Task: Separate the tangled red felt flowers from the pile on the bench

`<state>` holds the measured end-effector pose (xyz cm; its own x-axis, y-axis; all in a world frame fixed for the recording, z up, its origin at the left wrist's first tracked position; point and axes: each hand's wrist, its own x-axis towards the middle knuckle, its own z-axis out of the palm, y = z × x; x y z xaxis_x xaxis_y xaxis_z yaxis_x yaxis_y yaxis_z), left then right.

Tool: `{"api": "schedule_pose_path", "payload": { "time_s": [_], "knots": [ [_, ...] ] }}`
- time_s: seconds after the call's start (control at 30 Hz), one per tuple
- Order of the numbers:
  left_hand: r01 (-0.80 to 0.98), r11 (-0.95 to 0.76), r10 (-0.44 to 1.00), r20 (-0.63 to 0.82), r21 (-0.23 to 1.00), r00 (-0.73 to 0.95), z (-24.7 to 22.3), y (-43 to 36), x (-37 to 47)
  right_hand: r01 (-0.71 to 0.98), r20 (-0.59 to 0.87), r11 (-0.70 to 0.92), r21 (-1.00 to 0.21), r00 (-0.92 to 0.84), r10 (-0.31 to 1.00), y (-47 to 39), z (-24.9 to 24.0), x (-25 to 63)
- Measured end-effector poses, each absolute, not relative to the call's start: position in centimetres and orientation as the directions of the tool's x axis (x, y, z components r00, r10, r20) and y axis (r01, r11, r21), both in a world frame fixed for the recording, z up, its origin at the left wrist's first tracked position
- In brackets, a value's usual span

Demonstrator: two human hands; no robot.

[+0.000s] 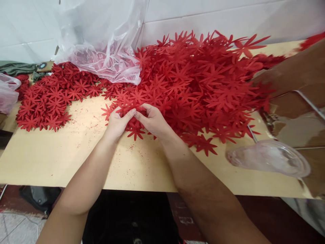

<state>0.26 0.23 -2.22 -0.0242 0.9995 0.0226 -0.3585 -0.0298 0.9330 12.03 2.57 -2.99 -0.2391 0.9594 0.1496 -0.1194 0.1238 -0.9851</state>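
My left hand and my right hand meet at the front edge of a large heap of red flower-shaped cutouts. Both pinch a red cutout between thumbs and fingers, the thumb tips nearly touching. The fingertips are partly hidden behind the thumbs and the red petals. Further petals show just below my hands. To the left lies a lower, denser spread of red cutouts, stacked in layers.
A clear plastic bag rests behind the cutouts against the tiled wall. A transparent plastic cup lies on its side at the right, beside a brown cardboard box. Red specks dot the pale tabletop.
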Motion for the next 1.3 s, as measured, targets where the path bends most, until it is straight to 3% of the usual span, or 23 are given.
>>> {"api": "schedule_pose_path", "payload": {
  "time_s": [0.27, 0.53, 0.73, 0.93, 1.07, 1.2, 1.3],
  "knots": [
    [-0.448, 0.001, 0.980, -0.090, 0.894, -0.176, -2.5, 0.9, -0.6, -0.095, 0.013, -0.030, -0.995, -0.421, 0.907, 2.1, -1.9, 12.8],
    [-0.349, -0.045, 0.984, -0.019, 0.936, -0.177, -3.0, 1.0, -0.4, -0.099, 0.022, 0.008, -0.995, -0.137, 0.990, 2.7, -2.3, 12.8],
    [-0.273, -0.045, 0.985, -0.003, 0.961, -0.172, -3.3, 1.2, -0.2, 0.040, 0.127, 0.125, -0.991, 0.034, 0.991, 2.9, -2.5, 13.1],
    [-0.248, 0.068, 0.994, -0.086, 0.966, -0.060, -2.6, 0.4, 0.4, 0.060, 0.128, 0.127, -0.990, 0.021, 0.992, 2.5, -2.4, 12.6],
    [-0.327, 0.062, 0.998, -0.050, 0.943, 0.046, -2.2, -0.2, 1.1, 0.157, 0.252, 0.243, -0.957, 0.034, 0.967, 2.3, -3.0, 12.0],
    [-0.356, 0.026, 0.999, -0.036, 0.934, -0.020, -3.1, 0.3, 1.1, 0.291, 0.277, 0.267, -0.919, -0.009, 0.961, 2.2, -3.5, 12.0],
    [-0.378, 0.025, 0.998, -0.043, 0.925, -0.041, -3.5, 0.6, 1.0, 0.298, 0.286, 0.276, -0.914, -0.010, 0.958, 2.1, -3.4, 12.1]
  ]
}}
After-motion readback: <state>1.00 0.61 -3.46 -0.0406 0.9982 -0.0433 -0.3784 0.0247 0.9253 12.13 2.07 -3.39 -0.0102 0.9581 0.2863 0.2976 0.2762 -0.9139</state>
